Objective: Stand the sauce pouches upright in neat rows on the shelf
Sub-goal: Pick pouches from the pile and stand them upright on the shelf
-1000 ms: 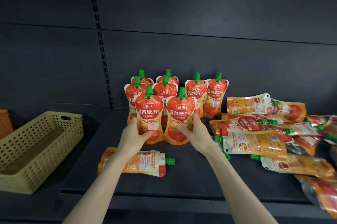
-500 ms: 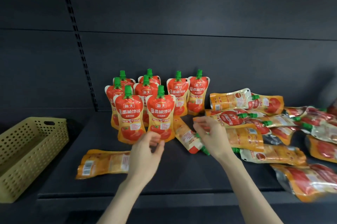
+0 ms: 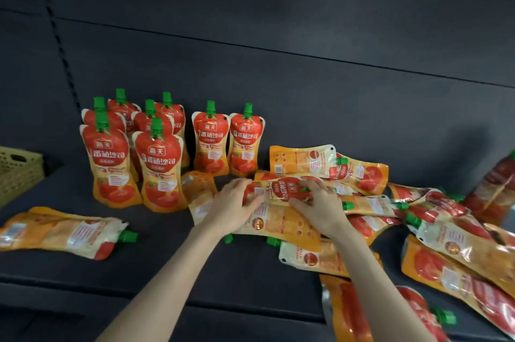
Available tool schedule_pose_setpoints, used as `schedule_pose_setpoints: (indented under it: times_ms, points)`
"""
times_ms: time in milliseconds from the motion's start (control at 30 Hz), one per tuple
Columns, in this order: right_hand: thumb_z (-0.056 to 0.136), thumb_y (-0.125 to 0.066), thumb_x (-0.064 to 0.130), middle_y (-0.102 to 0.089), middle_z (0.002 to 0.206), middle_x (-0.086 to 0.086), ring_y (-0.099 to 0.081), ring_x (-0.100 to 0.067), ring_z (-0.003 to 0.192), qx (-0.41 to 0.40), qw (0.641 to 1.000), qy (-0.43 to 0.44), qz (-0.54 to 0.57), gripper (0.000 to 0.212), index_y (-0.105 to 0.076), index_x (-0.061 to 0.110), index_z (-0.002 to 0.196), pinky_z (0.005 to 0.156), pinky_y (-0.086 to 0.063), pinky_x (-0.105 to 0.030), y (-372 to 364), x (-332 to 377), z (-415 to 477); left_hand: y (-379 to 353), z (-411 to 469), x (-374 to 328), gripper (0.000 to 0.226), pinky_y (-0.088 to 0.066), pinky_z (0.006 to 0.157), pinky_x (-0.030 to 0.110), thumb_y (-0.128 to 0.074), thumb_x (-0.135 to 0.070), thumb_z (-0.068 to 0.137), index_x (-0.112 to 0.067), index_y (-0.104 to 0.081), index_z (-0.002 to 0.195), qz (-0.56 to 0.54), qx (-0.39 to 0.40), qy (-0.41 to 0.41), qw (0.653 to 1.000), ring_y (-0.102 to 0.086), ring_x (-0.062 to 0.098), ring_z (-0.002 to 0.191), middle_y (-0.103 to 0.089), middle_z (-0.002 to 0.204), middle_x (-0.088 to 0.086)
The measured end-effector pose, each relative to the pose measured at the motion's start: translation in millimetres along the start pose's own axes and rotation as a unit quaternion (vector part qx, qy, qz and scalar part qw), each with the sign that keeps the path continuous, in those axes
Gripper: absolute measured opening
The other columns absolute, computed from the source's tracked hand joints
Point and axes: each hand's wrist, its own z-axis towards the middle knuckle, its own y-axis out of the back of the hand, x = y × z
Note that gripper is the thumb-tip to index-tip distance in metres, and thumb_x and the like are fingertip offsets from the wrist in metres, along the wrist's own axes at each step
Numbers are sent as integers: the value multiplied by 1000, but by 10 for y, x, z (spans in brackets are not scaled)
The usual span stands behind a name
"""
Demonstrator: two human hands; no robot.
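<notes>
Several red-and-orange sauce pouches with green caps stand upright (image 3: 161,166) in rows at the back left of the dark shelf (image 3: 245,266). A heap of pouches lies flat (image 3: 359,174) on the right half. My left hand (image 3: 231,206) and my right hand (image 3: 320,209) both grip one lying pouch (image 3: 281,190) on top of the heap, the left at its bottom end, the right near its green cap. Another pouch (image 3: 199,194) lies tilted just left of my left hand.
A single pouch (image 3: 64,231) lies flat near the shelf's front left. A yellow perforated basket (image 3: 19,171) stands at the far left edge. More flat pouches (image 3: 457,263) spill toward the front right corner. The shelf's back wall is dark panelling.
Both hands left the two front upright pouches and moved right to the heap, where they took hold of a lying pouch. The view shifted to the right.
</notes>
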Motion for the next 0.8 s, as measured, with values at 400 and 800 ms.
schedule_pose_setpoints:
  times_ms: [400, 800]
  points:
    - [78, -74, 20, -46, 115, 1, -49, -19, 112, 14, 980, 39, 196, 46, -50, 26, 117, 87, -51, -30, 100, -222, 296, -35, 380, -111, 79, -17, 104, 41, -49, -76, 71, -30, -40, 135, 185, 53, 34, 981, -29, 19, 124, -38, 128, -4]
    - [82, -70, 30, -56, 130, -3, -52, -22, 121, 21, 988, -7, 150, 56, -48, 13, 130, 95, -43, -29, 97, -265, 557, -63, 503, 13, 43, -55, 78, 32, -74, -37, 73, -16, -52, 103, -186, -88, 97, 974, -63, 11, 91, -64, 101, -3]
